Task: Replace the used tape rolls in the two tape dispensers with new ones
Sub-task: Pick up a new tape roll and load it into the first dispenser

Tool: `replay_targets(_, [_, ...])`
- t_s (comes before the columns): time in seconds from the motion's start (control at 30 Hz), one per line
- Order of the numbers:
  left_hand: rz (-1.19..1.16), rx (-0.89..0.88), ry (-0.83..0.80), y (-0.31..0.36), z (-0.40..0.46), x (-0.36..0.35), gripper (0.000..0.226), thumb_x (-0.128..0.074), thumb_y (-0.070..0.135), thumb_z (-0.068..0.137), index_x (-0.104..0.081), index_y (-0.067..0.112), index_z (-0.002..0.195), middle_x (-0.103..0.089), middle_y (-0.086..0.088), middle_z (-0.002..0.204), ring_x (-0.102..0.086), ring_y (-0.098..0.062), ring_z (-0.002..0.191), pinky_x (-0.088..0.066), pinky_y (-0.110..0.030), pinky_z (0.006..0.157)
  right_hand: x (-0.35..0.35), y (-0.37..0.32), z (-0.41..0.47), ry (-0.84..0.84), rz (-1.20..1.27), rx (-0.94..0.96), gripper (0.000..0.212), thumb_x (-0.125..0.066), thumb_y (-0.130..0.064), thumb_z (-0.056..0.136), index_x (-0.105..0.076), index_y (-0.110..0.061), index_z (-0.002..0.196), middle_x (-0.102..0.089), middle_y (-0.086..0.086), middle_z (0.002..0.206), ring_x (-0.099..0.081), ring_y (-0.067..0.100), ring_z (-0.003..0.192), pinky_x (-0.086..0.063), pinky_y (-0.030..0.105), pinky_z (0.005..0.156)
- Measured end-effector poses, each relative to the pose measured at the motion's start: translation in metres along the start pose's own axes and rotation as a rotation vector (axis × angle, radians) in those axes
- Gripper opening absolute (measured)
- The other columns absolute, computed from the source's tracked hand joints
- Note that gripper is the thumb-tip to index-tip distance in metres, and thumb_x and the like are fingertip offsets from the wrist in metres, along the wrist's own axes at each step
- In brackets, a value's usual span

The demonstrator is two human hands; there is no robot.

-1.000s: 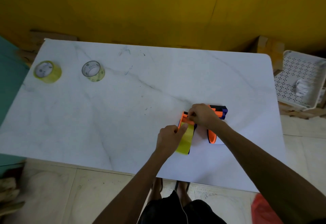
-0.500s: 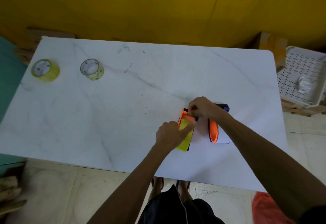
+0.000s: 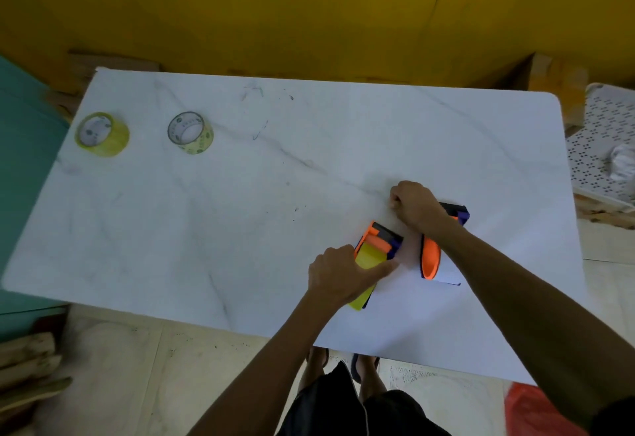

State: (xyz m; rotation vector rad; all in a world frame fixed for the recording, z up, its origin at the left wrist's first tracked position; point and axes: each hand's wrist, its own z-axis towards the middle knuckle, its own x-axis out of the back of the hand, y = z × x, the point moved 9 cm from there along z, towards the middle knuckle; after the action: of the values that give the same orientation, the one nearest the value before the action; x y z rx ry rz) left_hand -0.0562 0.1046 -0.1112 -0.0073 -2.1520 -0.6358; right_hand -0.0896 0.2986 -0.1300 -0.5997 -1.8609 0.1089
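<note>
Two orange and purple tape dispensers lie on the white marble table [image 3: 240, 229], near its front right. The left dispenser [image 3: 381, 234] carries a yellow tape roll [image 3: 369, 258]. My left hand [image 3: 338, 274] grips this dispenser from the near side, thumb across the roll. My right hand [image 3: 412, 203] is a closed fist just beyond it, with nothing visible inside. The right dispenser [image 3: 431, 260] lies partly under my right forearm. A yellow roll [image 3: 103, 135] and a paler roll [image 3: 190, 133] stand at the far left.
A white perforated basket [image 3: 591, 133] with something white inside sits off the table's right end, beside a cardboard box [image 3: 556, 81]. A yellow wall runs behind. A red bag [image 3: 536, 411] lies on the floor at the right.
My right hand has left the front of the left dispenser, moving up and right, and is now a fist. My left hand keeps its hold on the dispenser.
</note>
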Motion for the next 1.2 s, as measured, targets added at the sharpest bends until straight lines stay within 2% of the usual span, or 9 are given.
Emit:
replay_targets(0.13, [-0.027,0.025,0.008,-0.004,-0.004,-0.002,0.08,-0.035,0.097,0.052,-0.049,0.021,0.069,-0.061,0.0,0.072,-0.06,-0.02,0.071,-0.046,-0.031,0.064,0.007,-0.003,0.009,-0.013,-0.102,-0.027,0.021,-0.046,0.003,0.086,-0.06,0.004,0.102,-0.056,0.022,0.114,-0.055,0.037,0.106,-0.044,0.04,0.086])
replay_targets(0.37, [-0.036,0.078,0.096,-0.007,-0.005,0.009,0.073,-0.022,0.092,0.062,-0.04,0.021,0.063,-0.058,-0.003,0.07,-0.06,-0.029,0.073,-0.042,-0.033,0.063,-0.001,-0.003,0.016,-0.004,-0.159,-0.071,0.019,-0.046,0.003,0.087,-0.059,0.004,0.102,-0.055,0.022,0.113,-0.056,0.037,0.103,-0.048,0.041,0.083])
replay_targets(0.43, [-0.079,0.084,0.115,-0.006,-0.007,0.009,0.065,-0.026,0.085,0.071,-0.034,0.022,0.06,-0.05,0.0,0.063,-0.059,-0.029,0.07,-0.04,-0.032,0.062,-0.003,-0.002,0.018,-0.014,-0.147,-0.076,0.019,-0.047,0.002,0.087,-0.059,0.004,0.101,-0.055,0.021,0.112,-0.057,0.037,0.101,-0.047,0.039,0.082])
replay_targets(0.53, [-0.172,0.058,0.137,-0.01,-0.007,0.01,0.062,-0.029,0.078,0.079,-0.034,0.019,0.058,-0.041,0.002,0.054,-0.047,-0.023,0.056,-0.038,-0.031,0.057,-0.006,-0.001,0.019,-0.01,-0.12,-0.071,0.017,-0.047,0.0,0.087,-0.059,0.002,0.099,-0.055,0.02,0.111,-0.057,0.036,0.099,-0.045,0.037,0.078])
replay_targets(0.77, [-0.275,0.012,0.21,-0.019,-0.007,0.019,0.066,-0.025,0.077,0.081,-0.034,0.016,0.055,-0.037,0.002,0.048,-0.037,-0.017,0.046,-0.032,-0.028,0.051,-0.005,-0.002,0.022,0.008,-0.075,-0.065,0.015,-0.045,0.002,0.087,-0.057,0.004,0.098,-0.053,0.022,0.11,-0.057,0.039,0.096,-0.046,0.04,0.079])
replay_targets(0.9, [-0.641,0.006,0.369,-0.02,-0.014,0.031,0.053,-0.042,0.055,0.088,-0.026,0.021,0.05,-0.026,0.002,0.046,-0.026,-0.013,0.046,-0.021,-0.032,0.049,-0.007,0.002,0.024,-0.028,-0.026,-0.142,0.02,-0.044,-0.001,0.089,-0.058,0.004,0.103,-0.054,0.022,0.115,-0.055,0.037,0.105,-0.045,0.038,0.085])
replay_targets(1.0, [-0.859,0.07,0.412,-0.022,-0.011,0.044,0.049,-0.045,0.045,0.087,-0.025,0.023,0.049,-0.025,0.004,0.045,-0.026,-0.011,0.045,-0.021,-0.027,0.046,-0.007,0.015,0.024,-0.126,0.166,-0.263,0.019,-0.048,0.0,0.085,-0.064,0.004,0.094,-0.065,0.021,0.108,-0.061,0.031,0.095,-0.048,0.035,0.078])
replay_targets(1.1, [-0.907,0.029,0.402,-0.012,-0.004,0.068,0.045,-0.046,0.039,0.088,-0.024,0.024,0.051,-0.024,0.006,0.047,-0.025,-0.01,0.045,-0.022,-0.024,0.044,-0.007,0.019,0.021,-0.301,0.421,-0.313,0.022,-0.053,0.003,0.08,-0.068,0.01,0.094,-0.065,0.019,0.09,-0.058,0.027,0.084,-0.046,0.036,0.072])
replay_targets(1.2, [-0.933,0.014,0.417,-0.007,-0.001,0.093,0.044,-0.046,0.036,0.088,-0.023,0.024,0.051,-0.023,0.006,0.049,-0.024,-0.012,0.047,-0.021,-0.025,0.046,-0.011,0.014,0.011,-0.412,0.765,-0.414,0.015,-0.051,0.0,0.087,-0.066,-0.002,0.09,-0.062,0.012,0.085,-0.058,0.024,0.083,-0.049,0.036,0.075])
